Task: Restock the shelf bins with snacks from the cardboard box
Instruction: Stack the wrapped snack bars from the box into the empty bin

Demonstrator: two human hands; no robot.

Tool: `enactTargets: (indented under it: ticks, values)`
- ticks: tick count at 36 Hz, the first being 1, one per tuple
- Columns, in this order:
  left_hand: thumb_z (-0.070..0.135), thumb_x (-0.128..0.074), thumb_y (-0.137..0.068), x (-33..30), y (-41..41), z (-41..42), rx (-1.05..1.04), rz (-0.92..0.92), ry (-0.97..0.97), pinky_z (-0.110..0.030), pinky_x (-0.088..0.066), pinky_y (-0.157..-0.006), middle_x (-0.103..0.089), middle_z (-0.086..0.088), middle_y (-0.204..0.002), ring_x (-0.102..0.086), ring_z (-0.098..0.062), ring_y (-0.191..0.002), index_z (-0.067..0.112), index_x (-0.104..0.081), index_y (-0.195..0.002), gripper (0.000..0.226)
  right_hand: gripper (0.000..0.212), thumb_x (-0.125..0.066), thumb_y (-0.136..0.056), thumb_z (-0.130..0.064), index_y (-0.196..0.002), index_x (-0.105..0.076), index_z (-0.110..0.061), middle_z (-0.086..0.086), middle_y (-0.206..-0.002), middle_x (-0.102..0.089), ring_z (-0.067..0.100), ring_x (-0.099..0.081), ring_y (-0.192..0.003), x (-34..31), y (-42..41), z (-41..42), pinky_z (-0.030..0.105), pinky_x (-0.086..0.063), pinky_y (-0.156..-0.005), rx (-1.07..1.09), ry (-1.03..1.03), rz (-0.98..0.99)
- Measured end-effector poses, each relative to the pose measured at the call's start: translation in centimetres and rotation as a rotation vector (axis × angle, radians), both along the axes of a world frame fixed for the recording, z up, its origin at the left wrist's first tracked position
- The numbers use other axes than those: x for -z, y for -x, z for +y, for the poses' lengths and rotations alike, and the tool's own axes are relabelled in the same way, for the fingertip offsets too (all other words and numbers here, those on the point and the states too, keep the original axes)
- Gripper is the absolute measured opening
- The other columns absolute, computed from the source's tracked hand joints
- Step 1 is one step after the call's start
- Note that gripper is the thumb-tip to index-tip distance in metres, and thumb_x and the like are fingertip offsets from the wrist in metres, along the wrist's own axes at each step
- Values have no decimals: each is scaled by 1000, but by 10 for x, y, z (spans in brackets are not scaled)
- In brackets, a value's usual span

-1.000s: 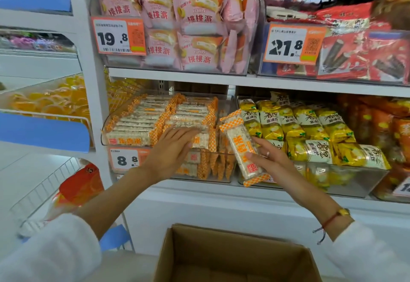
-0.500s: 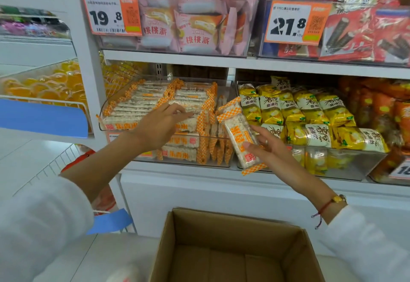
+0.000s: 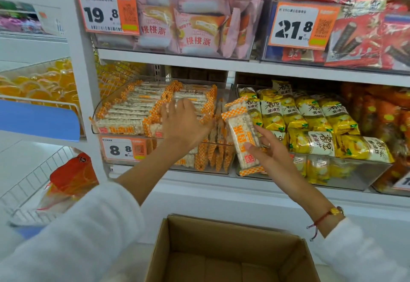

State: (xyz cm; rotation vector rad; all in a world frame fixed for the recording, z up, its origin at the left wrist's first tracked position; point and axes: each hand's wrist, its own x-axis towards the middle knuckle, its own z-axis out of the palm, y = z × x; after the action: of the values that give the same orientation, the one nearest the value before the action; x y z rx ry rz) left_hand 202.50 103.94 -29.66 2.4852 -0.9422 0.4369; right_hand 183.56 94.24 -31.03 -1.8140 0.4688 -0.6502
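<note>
**One rice-cracker pack left in my grip, bin nearly full**

My right hand (image 3: 269, 155) held a long clear-wrapped rice-cracker pack with orange checkered ends (image 3: 240, 136), upright and leaning a little to the left, just in front of the divide between two bins. My thumb lay across its front near the lower half and my fingers curled behind it, so the grip sat low and the upper end stood free above my hand.

My left hand (image 3: 185, 124) was spread flat, fingers straight, resting on the packs already lying in the clear plastic shelf bin (image 3: 97, 126), as if to press them level and make room.

I judged the pack light and fairly stiff along its length, since the crackers inside form a bar, but brittle: a hard squeeze or a bend in the middle would likely crack them. The film looked smooth and a bit slippery, so holding across the broad faces near the middle seemed safer than pinching a crimped end.

The pack was just right of the bin and near my left hand, not touching it. The brown cardboard box (image 3: 233, 248) stood open below my arms, and the part of it I could see held nothing.
</note>
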Motion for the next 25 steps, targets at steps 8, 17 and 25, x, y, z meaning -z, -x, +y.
enactTargets:
  ticks: [8,17,25]
  values:
    - [39,-35,-100,4,-12,-21,58,-61,-167,-46,-21,-116,-32,-1,-154,-24,-24,-144,23,-33,-148,51,52,-62,-91,-35,-138,-40,-34,-16,-118,-56,9,-53,-118,5,5,-14,39,-52,-91,143,85,40]
    - [63,-35,-92,-5,-15,-27,46,4,-211,-47,-15,-117,-34,-4,-153,-23,-26,-143,21,-34,-147,70,45,-61,-93,-23,-134,-43,-32,-27,-98,-55,-10,-59,-86,-1,6,-17,36,-52,-90,181,39,10]
    - [53,-24,-100,-20,-26,-45,171,173,-419,-45,-7,-119,-5,-1,-162,-2,-23,-148,24,-4,-154,65,52,-60,-93,-27,-141,-39,-30,-10,-121,-52,-26,-50,-81,1,0,-20,14,-48,-76,163,50,-5]
